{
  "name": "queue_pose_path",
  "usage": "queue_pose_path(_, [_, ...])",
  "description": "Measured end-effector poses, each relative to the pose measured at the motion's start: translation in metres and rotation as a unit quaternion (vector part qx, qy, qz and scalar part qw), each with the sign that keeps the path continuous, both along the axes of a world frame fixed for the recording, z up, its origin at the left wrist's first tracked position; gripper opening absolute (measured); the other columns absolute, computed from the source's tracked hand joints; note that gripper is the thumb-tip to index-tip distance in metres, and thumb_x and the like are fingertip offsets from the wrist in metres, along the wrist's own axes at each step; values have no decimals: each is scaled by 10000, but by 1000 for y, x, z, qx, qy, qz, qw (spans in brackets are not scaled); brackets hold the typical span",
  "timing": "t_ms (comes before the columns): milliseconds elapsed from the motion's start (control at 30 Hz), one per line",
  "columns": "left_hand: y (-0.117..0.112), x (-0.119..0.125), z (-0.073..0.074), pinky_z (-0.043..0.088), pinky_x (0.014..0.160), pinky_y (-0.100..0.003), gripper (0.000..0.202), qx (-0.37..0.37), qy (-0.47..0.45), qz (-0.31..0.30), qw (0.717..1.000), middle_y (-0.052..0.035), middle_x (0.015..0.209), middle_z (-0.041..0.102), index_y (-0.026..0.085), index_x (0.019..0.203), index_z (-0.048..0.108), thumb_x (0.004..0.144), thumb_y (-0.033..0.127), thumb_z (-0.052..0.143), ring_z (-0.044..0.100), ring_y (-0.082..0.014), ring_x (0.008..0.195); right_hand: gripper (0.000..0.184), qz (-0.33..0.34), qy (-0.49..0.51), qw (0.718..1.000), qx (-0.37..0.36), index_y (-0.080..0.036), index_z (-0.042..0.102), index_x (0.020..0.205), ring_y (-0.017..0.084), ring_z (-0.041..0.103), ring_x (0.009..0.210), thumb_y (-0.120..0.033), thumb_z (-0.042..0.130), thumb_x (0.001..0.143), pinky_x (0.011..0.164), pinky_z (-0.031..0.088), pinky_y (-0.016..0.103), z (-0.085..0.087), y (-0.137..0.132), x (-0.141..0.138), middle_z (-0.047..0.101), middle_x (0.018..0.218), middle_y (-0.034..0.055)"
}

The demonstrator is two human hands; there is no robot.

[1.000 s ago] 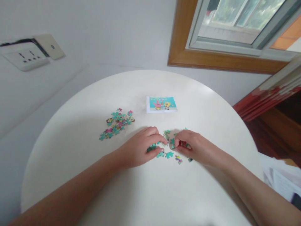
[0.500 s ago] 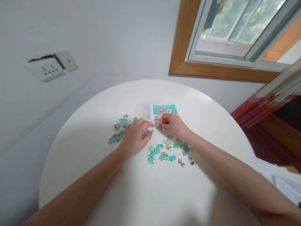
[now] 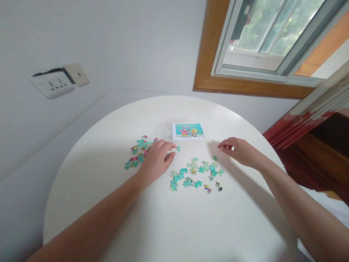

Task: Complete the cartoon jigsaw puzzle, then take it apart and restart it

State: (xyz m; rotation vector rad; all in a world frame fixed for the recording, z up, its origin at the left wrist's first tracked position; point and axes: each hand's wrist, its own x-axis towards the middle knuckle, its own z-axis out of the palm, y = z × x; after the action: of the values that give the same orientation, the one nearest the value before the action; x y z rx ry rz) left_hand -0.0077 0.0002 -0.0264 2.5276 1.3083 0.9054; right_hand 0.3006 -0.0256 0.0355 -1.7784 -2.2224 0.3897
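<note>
My left hand [image 3: 159, 158] rests on the white table with thumb and index finger apart. A small teal puzzle piece [image 3: 178, 148] lies just beyond its index fingertip. Partly behind this hand is a loose pile of teal, pink and yellow puzzle pieces [image 3: 140, 151]. My right hand [image 3: 237, 151] hovers farther right, fingers loosely bent, a gap showing by the thumb, and nothing visible in them. Below its fingertips lies a single green piece [image 3: 215, 158]. Between and nearer than the hands, several mostly teal pieces [image 3: 212, 169] are spread out, some joined or overlapping, such as the strip [image 3: 178, 176].
A cartoon picture card [image 3: 188, 131] lies flat beyond the hands. The round white table [image 3: 163, 225] stands against a wall with a socket [image 3: 56, 85]. A wood-framed window [image 3: 253, 85] and a red-and-white curtain [image 3: 305, 116] are at the right.
My right hand has moved right, away from the spot beside my left fingertips, uncovering the card's lower edge and several pieces. My left hand has stayed nearly still.
</note>
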Motion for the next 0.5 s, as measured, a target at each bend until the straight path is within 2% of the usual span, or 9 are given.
queue_pose_path(100, [0,4,-3,438,914,-386,177,15,10,6,1000,-69,1007,580,183,1023,577,868,177,490,550,-225,985,246,9,23,999,-45,-196,720,936,165,627,756,-174,519,796,693,475,272,-10,-21,19,687,915,68])
queue_pose_path(200, [1,9,-1,447,898,-384,191,21,28,21,999,-81,1004,580,176,1030,575,867,174,475,552,-228,967,295,43,69,996,-41,-202,707,1014,154,629,769,-151,508,802,710,495,270,-20,-29,18,664,963,76])
queue_pose_path(367, [9,21,10,449,890,-403,225,8,89,34,995,-92,945,591,155,1017,595,838,137,460,562,-236,920,280,48,90,995,-13,-192,701,1047,135,605,690,-196,560,805,705,497,276,-31,-23,3,623,933,79])
queue_pose_path(500, [14,24,10,453,857,-401,244,20,103,68,992,-97,889,587,146,1008,604,857,128,413,557,-238,862,224,36,104,994,-29,-176,703,967,130,592,681,-201,596,772,688,485,261,-33,-15,-2,603,896,65])
